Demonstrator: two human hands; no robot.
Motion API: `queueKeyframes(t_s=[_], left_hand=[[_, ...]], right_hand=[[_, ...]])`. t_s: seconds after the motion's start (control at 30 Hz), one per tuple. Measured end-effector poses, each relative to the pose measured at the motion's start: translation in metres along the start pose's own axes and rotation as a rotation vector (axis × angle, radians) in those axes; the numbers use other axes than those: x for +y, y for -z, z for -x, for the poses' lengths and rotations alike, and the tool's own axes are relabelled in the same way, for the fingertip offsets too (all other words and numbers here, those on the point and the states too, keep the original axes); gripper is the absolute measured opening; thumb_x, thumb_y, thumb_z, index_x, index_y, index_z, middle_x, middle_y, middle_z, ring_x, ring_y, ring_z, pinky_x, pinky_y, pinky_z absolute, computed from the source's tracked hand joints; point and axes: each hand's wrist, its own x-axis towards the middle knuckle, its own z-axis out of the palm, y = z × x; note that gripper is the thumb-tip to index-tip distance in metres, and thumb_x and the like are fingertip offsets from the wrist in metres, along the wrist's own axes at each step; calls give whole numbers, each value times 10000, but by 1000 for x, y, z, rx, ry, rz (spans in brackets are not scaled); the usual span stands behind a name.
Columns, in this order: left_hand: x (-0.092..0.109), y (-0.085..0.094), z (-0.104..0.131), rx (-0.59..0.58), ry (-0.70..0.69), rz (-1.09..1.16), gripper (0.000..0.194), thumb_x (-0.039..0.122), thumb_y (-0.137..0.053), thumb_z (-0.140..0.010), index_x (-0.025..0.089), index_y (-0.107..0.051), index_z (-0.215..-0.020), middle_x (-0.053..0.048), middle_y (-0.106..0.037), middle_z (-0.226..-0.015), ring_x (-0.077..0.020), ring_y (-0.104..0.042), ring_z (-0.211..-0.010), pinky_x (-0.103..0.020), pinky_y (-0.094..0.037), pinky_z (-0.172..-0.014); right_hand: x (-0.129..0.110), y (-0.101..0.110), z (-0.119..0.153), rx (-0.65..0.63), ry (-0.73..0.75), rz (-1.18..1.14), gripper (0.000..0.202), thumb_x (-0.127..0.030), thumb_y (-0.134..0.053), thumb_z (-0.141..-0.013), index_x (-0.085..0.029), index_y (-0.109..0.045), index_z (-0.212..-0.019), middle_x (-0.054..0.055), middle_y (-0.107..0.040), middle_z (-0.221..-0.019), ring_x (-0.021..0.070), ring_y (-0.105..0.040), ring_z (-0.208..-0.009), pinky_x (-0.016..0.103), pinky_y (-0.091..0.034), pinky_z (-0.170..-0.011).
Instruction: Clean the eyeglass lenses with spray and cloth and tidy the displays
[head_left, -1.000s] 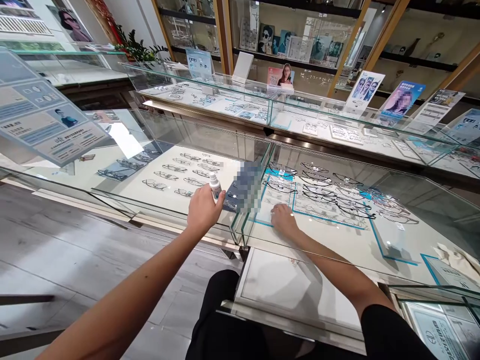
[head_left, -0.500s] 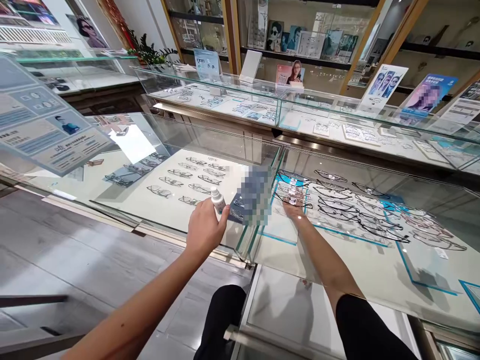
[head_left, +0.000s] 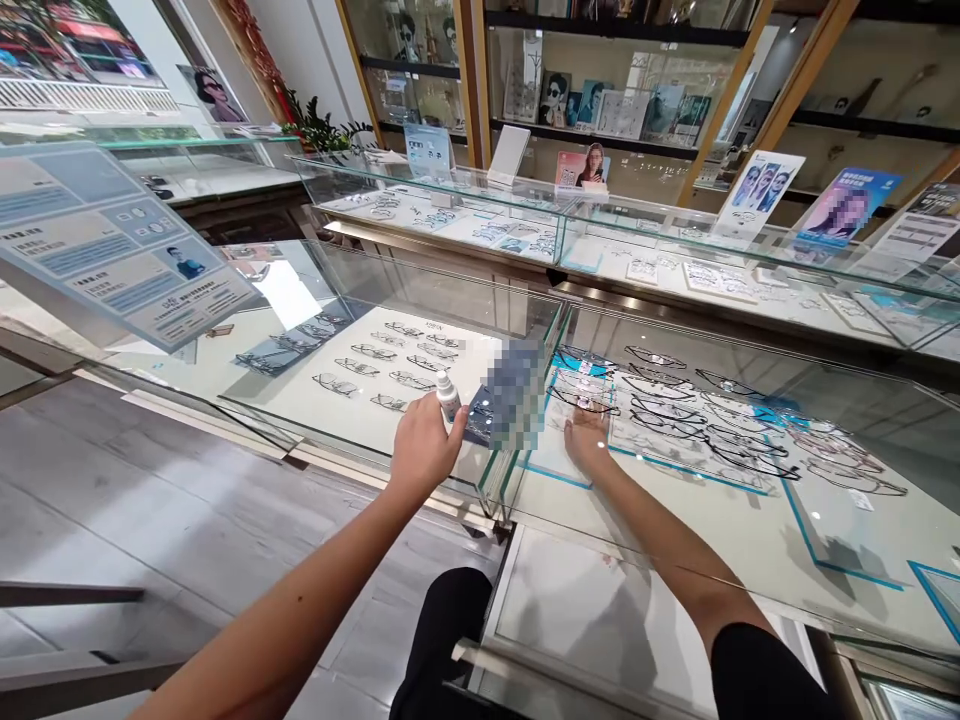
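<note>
1. Nearest: black-clad knee [head_left: 450,610], beside a pale framed panel [head_left: 547,590] under the right-hand case.
2. Left hand [head_left: 426,445]: grip wrapped around white bottle [head_left: 448,395], cap up, slight tilt, by the front glass of the left-hand case. Bottle contents: can't tell.
3. Right hand [head_left: 586,438]: seen through glass, forearm reaching into the right-hand case [head_left: 757,530], fingers partly behind dark eyeglass frames [head_left: 675,415]. Grip spread or holding something: can't tell.
4. Right-hand case holds several rows of those frames, some pinkish ones at far right, plus blue-edged panels [head_left: 844,575].
5. Left-hand case [head_left: 330,430]: wire-thin glasses [head_left: 375,352] in two columns on a white board [head_left: 379,383]; a dark blue mat [head_left: 349,308] with more glasses left of it, a pixelated patch [head_left: 517,385] right.
6. Large info sign [head_left: 120,250] slants over the left end.
7. Behind: rear glass counter [head_left: 420,245], rows of eyewear inside, display cards [head_left: 760,200] on top.
8. Farthest: wall shelves [head_left: 600,132] with pictures [head_left: 556,97]; plant [head_left: 322,125] left.
</note>
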Motion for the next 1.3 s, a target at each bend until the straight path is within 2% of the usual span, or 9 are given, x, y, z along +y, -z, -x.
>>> queueKeyframes(t_s=[0.13, 0.27, 0.37, 0.53, 0.67, 0.77, 0.93, 1.1, 1.3], left_hand=[[2, 1, 0, 20, -19, -4, 249, 480, -440, -1054, 257, -516, -970, -125, -676, -1020, -358, -609, -1010, -470, -469, -836], [5, 3, 1, 14, -14, -19, 260, 476, -429, -1050, 250, -541, -988, -135, -688, -1015, -364, -619, -1010, -467, -467, -834], [6, 4, 1, 14, 1, -25, 277, 479, -420, -1046, 244, -564, -1017, -141, -697, -1022, -366, -630, -1017, -458, -466, -816], [6, 4, 2, 25, 1, -35, 305, 497, -406, -1046, 244, -577, -1030, -145, -695, -1013, -366, -641, -1007, -450, -463, -800], [7, 4, 3, 23, -4, -40, 297, 492, -402, -1049, 245, -565, -1025, -148, -697, -1015, -370, -641, -1004, -450, -456, -789], [8, 4, 3, 30, -12, -42, 279, 482, -405, -1049, 249, -548, -995, -144, -695, -1015, -365, -640, -999, -445, -446, -785], [9, 6, 1, 18, -22, -41, 269, 477, -397, -1053, 254, -523, -970, -141, -686, -1008, -364, -632, -995, -444, -441, -778], [5, 6, 0, 18, -22, -32, 278, 483, -399, -1055, 248, -530, -983, -148, -688, -1030, -366, -630, -1023, -447, -448, -807], [0, 4, 0, 17, -23, -25, 312, 486, -402, -1060, 225, -568, -1023, -136, -686, -1009, -348, -625, -998, -427, -448, -794]], right_hand=[[-1, 1, 65, 45, 67, -16, 561, -264, -490, -1008, -171, -542, -1559, 191, -502, -1645, 415, -344, -1582, 620, -170, -1311], [-1, 8, 136, -104, 200, -110, 550, -296, -546, -972, -184, -599, -1509, 174, -533, -1619, 413, -346, -1581, 584, -172, -1321], [-5, 28, 180, -232, 290, -219, 471, -295, -540, -978, -197, -660, -1424, 149, -607, -1544, 379, -420, -1530, 578, -212, -1309], [-20, 103, 238, -416, 410, -394, 374, -284, -553, -978, -243, -716, -1311, 107, -681, -1435, 333, -539, -1388, 553, -355, -1230], [-26, 181, 257, -356, 497, -453, 416, -339, -524, -1034, -304, -669, -1422, 86, -667, -1463, 321, -486, -1434, 540, -325, -1258], [-21, 229, 225, -141, 502, -370, 442, -377, -478, -1061, -345, -642, -1470, 81, -642, -1509, 336, -458, -1461, 587, -289, -1261], [-7, 258, 87, 97, 445, -76, 434, -249, -421, -1047, -247, -720, -1362, 92, -657, -1489, 337, -459, -1433, 589, -280, -1237], [-2, 239, -41, 41, 240, 88, 432, -216, -376, -1063, -217, -762, -1257, 91, -668, -1473, 312, -510, -1361, 492, -332, -1189], [10, 195, -109, -17, 137, 145, 427, -245, -388, -1040, -181, -792, -1164, 155, -711, -1364, 351, -546, -1274, 494, -378, -1115]])
